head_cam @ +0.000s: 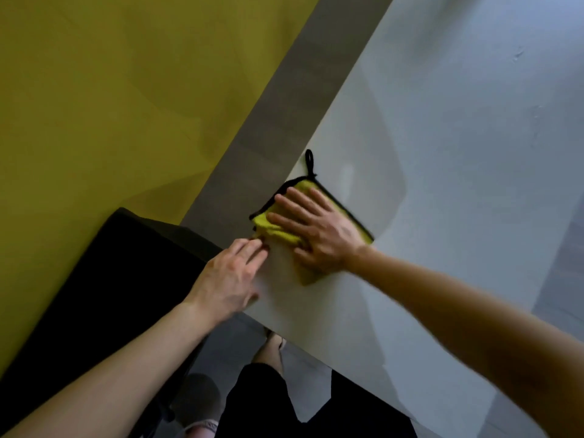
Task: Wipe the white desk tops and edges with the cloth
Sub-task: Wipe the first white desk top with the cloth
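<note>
White and smooth, the big flat desk top [442,153] fills the right side of my view, and its long left edge runs up and away from me. Next to it is a big mustard-yellow wall [110,105], with a grey strip of floor [284,105] between the two. A black boxy thing [110,279], maybe a chair or a bin, stands low on the left, close to the desk's corner; I cannot tell which it is. The folded yellow cloth with black trim [278,230] lies on the desk top right at that left edge, and one side of it hangs just over. I think it sits there so the top and the edge get cleaned in one go. My right hand [319,229] lies flat on the cloth with its fingers spread wide. It grips nothing; it just pushes down, so the cloth rubs the desk and does not slip away. My left hand [230,276] rests on the desk's edge, with mostly straight fingers and nothing in it that I can see. Its tips are just beside the cloth's near corner. I think it steadies me, or keeps that corner from folding over, but the blur hides whether it touches. The cloth's little black hanging loop [309,159] pokes out from the far corner and lies on the desk. I guess the wiping is at this left edge now, with lots of desk left to do.
</note>
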`<state>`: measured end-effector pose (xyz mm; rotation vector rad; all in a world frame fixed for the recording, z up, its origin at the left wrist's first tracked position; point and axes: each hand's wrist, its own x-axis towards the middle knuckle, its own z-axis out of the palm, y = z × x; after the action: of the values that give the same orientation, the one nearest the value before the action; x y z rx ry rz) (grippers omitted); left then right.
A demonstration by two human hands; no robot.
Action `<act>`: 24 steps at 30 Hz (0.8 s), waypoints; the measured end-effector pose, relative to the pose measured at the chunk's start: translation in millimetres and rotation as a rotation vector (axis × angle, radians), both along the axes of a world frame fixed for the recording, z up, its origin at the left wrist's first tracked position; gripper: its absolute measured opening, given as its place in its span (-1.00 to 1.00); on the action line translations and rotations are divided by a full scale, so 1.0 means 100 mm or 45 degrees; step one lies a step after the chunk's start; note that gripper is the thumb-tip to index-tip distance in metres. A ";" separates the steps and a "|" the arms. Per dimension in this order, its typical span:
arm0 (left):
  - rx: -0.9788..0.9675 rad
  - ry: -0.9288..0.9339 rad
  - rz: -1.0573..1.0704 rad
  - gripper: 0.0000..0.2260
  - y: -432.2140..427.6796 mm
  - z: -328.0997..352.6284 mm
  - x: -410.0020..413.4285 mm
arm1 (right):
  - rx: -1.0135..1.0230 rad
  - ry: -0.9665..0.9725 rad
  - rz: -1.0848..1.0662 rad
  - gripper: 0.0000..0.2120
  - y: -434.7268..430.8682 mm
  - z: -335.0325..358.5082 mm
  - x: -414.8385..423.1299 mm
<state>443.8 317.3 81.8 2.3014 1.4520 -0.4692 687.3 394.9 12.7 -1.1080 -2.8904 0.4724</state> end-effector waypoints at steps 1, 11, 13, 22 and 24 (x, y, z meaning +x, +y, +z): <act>0.019 0.006 -0.022 -0.13 0.00 -0.02 0.00 | 0.023 0.029 -0.092 -0.28 0.26 -0.01 0.18; 0.121 0.161 -0.235 -0.13 0.05 0.02 -0.02 | 0.026 -0.053 -0.661 -0.21 -0.11 0.05 -0.03; 0.101 0.225 -0.324 -0.29 0.12 0.10 0.08 | -0.029 -0.072 -0.393 -0.25 -0.70 0.08 -0.18; 0.196 0.215 -0.510 -0.16 0.85 0.37 0.85 | 0.048 -0.181 -1.489 -0.12 -0.75 0.00 1.59; 0.132 0.246 -0.530 0.02 0.94 0.40 1.06 | 0.020 -0.159 -1.431 -0.10 -0.98 0.01 0.88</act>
<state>549.6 411.4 122.1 2.7162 1.0909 -0.7668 774.8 297.0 13.8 -2.4598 -1.8229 0.2985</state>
